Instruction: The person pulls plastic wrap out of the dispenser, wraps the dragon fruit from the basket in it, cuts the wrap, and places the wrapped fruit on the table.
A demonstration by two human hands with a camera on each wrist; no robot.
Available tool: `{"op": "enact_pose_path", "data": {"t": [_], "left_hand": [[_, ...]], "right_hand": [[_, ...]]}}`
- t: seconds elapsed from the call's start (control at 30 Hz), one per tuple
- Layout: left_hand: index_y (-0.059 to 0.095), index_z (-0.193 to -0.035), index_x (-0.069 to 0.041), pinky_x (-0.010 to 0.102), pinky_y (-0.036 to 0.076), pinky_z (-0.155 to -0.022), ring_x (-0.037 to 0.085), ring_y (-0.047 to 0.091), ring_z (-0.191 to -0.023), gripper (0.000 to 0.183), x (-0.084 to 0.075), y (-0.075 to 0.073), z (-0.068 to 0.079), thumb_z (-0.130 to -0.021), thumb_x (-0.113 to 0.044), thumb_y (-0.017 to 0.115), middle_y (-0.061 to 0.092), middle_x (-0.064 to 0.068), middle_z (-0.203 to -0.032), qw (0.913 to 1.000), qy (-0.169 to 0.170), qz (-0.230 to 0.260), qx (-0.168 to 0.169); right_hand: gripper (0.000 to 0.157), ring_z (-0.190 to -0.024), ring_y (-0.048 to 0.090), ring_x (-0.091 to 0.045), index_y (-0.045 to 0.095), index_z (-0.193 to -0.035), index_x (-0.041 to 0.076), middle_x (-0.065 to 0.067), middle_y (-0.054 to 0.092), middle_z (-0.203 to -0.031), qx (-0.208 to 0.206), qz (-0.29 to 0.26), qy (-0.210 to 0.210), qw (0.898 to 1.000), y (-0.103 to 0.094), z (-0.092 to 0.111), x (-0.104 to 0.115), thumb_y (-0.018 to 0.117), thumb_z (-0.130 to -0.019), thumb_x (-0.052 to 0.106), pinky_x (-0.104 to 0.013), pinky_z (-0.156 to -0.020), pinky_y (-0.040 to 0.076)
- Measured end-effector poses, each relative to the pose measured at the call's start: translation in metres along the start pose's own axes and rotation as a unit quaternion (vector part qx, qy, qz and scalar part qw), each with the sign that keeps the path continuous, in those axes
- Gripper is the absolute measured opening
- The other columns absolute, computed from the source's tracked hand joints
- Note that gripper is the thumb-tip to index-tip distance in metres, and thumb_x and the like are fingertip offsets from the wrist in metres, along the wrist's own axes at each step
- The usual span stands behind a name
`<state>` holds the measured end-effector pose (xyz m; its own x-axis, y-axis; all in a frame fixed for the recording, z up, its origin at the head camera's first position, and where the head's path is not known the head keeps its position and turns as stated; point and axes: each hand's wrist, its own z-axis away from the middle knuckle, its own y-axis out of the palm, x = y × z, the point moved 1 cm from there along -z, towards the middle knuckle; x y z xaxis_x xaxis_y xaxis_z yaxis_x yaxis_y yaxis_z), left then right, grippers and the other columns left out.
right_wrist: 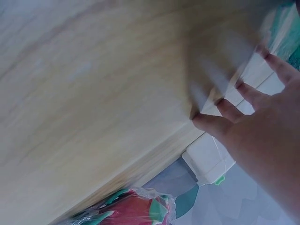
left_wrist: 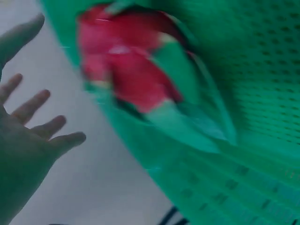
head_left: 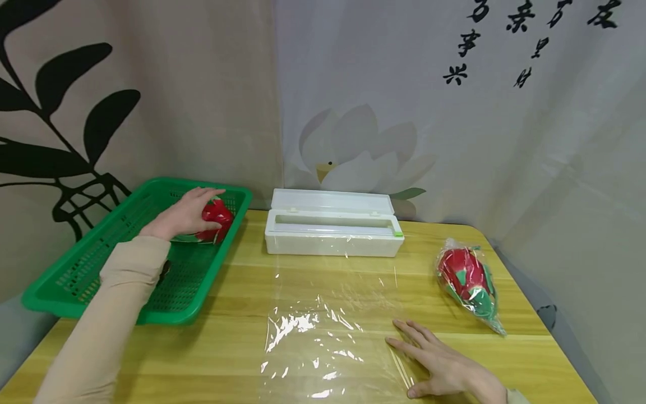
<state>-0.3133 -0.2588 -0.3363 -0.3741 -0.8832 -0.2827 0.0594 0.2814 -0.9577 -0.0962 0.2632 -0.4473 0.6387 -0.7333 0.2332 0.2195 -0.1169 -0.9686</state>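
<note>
In the head view my left hand (head_left: 189, 216) reaches into a green basket (head_left: 194, 306), over a red dragon fruit (head_left: 218, 217) with green scales. The left wrist view has that dragon fruit (left_wrist: 136, 65) lying by the basket wall, beside my spread fingers. My right hand (head_left: 449, 365) rests with fingers spread at the right edge of a sheet of clear cling film (head_left: 323, 331) on the wooden table. The film runs from a white cling film dispenser (head_left: 333, 244) whose lid is raised.
A second dragon fruit (head_left: 466, 278), wrapped in clear film, lies on the right of the table (head_left: 535, 359). A small green piece (head_left: 398, 234) sits at the dispenser's right end. Behind the table hangs a printed curtain (head_left: 353, 84).
</note>
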Motion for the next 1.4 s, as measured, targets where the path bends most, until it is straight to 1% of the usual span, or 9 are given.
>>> {"op": "enact_pose_path", "data": {"t": [0.1,0.27,0.43,0.57,0.7,0.87,0.97,1.07,1.4], "left_hand": [[0.027,-0.147,-0.007,0.077,0.02,-0.102,0.056,0.012,-0.136,0.088,0.015,0.012,-0.009,-0.077,-0.022,0.077,0.021,0.03,-0.151,0.9996,-0.01,-0.021,0.018],[0.024,-0.149,-0.015,0.084,0.01,-0.096,0.057,0.003,-0.137,0.104,0.028,0.023,-0.015,-0.066,-0.02,0.086,0.005,0.026,-0.155,0.9981,-0.03,-0.045,0.03],[0.022,-0.149,-0.02,0.086,0.002,-0.093,0.06,0.0,-0.135,0.117,0.038,0.033,-0.017,-0.056,-0.019,0.092,0.002,0.027,-0.154,0.9973,-0.046,-0.047,0.033],[0.021,-0.15,-0.021,0.087,-0.001,-0.09,0.061,0.001,-0.134,0.121,0.046,0.045,-0.016,-0.053,-0.017,0.093,0.003,0.028,-0.154,0.9961,-0.062,-0.05,0.037],[0.024,-0.148,-0.021,0.087,0.005,-0.092,0.06,0.01,-0.131,0.117,0.05,0.053,-0.014,-0.054,-0.014,0.093,0.018,0.031,-0.148,0.9955,-0.061,-0.071,0.012],[0.031,-0.144,-0.021,0.082,0.02,-0.096,0.059,0.024,-0.125,0.097,0.049,0.055,-0.012,-0.065,-0.013,0.086,0.035,0.032,-0.135,0.9929,-0.047,-0.107,-0.025],[0.032,-0.143,-0.022,0.076,0.03,-0.095,0.057,0.028,-0.122,0.091,0.048,0.054,-0.01,-0.068,-0.016,0.083,0.038,0.032,-0.133,0.9909,-0.044,-0.122,-0.035],[0.033,-0.143,-0.023,0.07,0.036,-0.091,0.055,0.03,-0.118,0.09,0.048,0.053,-0.009,-0.068,-0.02,0.083,0.039,0.031,-0.132,0.9895,-0.042,-0.132,-0.042],[0.034,-0.142,-0.024,0.062,0.041,-0.083,0.053,0.036,-0.109,0.094,0.045,0.043,-0.003,-0.064,-0.028,0.085,0.042,0.03,-0.128,0.9826,-0.037,-0.168,-0.069]], "right_hand": [[0.084,-0.134,0.031,-0.041,0.033,-0.148,0.025,-0.015,0.024,-0.155,-0.001,0.0,-0.002,1.0,0.0,0.0,0.001,0.059,-0.078,0.064,-0.056,-0.091,0.048],[0.085,-0.134,0.031,-0.041,0.033,-0.148,0.025,-0.014,0.025,-0.155,-0.004,0.003,-0.001,1.0,0.0,0.0,0.001,0.06,-0.078,0.064,-0.055,-0.091,0.048],[0.085,-0.134,0.031,-0.041,0.032,-0.148,0.026,-0.014,0.024,-0.156,-0.001,-0.001,0.003,1.0,0.0,0.0,0.001,0.06,-0.078,0.064,-0.056,-0.091,0.048],[0.085,-0.135,0.03,-0.041,0.032,-0.148,0.026,-0.013,0.023,-0.156,0.002,-0.003,0.004,1.0,0.0,0.0,0.0,0.06,-0.078,0.064,-0.055,-0.092,0.048],[0.084,-0.134,0.03,-0.041,0.032,-0.148,0.027,-0.013,0.024,-0.156,0.006,-0.004,0.009,1.0,-0.001,0.0,0.001,0.059,-0.078,0.065,-0.055,-0.091,0.048],[0.085,-0.134,0.03,-0.041,0.032,-0.148,0.027,-0.013,0.025,-0.155,0.005,-0.003,0.009,1.0,-0.001,0.0,0.001,0.059,-0.078,0.065,-0.055,-0.092,0.048],[0.084,-0.134,0.03,-0.04,0.032,-0.148,0.027,-0.012,0.025,-0.156,0.003,-0.001,0.007,1.0,0.0,-0.001,0.001,0.059,-0.078,0.065,-0.055,-0.092,0.048],[0.084,-0.134,0.03,-0.04,0.032,-0.149,0.027,-0.012,0.024,-0.156,0.003,-0.001,0.008,1.0,0.0,-0.001,0.0,0.058,-0.078,0.065,-0.056,-0.092,0.048],[0.085,-0.135,0.029,-0.041,0.031,-0.149,0.028,-0.011,0.022,-0.157,0.009,-0.006,0.014,1.0,0.0,0.0,-0.001,0.058,-0.078,0.066,-0.055,-0.092,0.048]]}}
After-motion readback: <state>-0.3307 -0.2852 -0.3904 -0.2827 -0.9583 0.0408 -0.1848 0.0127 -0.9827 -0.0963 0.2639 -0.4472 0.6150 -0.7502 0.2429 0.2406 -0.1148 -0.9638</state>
